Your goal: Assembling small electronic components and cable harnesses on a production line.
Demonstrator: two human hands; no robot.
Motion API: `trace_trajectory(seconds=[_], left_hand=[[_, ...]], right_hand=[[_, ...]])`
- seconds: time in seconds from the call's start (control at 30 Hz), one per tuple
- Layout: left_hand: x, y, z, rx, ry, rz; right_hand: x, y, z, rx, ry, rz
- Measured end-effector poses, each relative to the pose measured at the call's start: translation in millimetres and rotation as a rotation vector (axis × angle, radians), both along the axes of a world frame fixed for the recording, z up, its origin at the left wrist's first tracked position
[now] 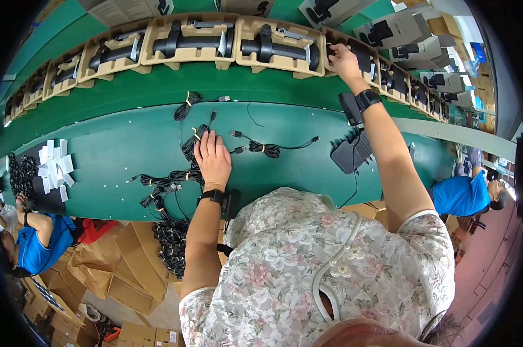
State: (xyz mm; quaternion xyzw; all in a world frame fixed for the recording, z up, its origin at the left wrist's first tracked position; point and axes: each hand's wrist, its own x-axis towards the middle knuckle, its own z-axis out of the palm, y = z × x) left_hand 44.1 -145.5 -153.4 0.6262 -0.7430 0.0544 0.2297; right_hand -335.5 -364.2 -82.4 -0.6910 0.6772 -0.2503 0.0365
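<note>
My left hand (214, 162) lies palm down on the green table, its fingers stretched out. The fingertips touch a coiled black cable (190, 147) bound with a yellow tie. At the far right, my right hand (346, 62) reaches into a brown moulded tray (326, 65). Its fingers are bent together at the left end of the tray, beside a dark part (360, 56). What sits between those fingertips is too small to make out. To the right of my left hand lies another tied black cable (265, 150).
Trays with black devices (186, 45) stand in a row along the far side. More coiled cables (187, 105) lie around my left hand. Black adapters (351, 152) lie under my right forearm. White paper pieces (56, 168) sit left; people in blue are at both sides.
</note>
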Motion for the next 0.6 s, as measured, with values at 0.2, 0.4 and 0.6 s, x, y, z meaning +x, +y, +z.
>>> trace_trajectory(seconds=[0.2, 0.4, 0.6], left_hand=[[-5.3, -1.1, 0.4, 0.008, 0.003, 0.003], [-14.8, -5.5, -1.6, -0.01, -0.021, -0.023], [-13.6, -5.3, -5.5, 0.013, -0.047, -0.01]], right_hand=[[15.0, 8.9, -5.0, -0.118, 0.527, -0.102], [-28.1, -5.4, -2.3, -0.112, 0.675, -0.056], [-5.0, 42.2, 20.0, -0.141, 0.384, 0.064]])
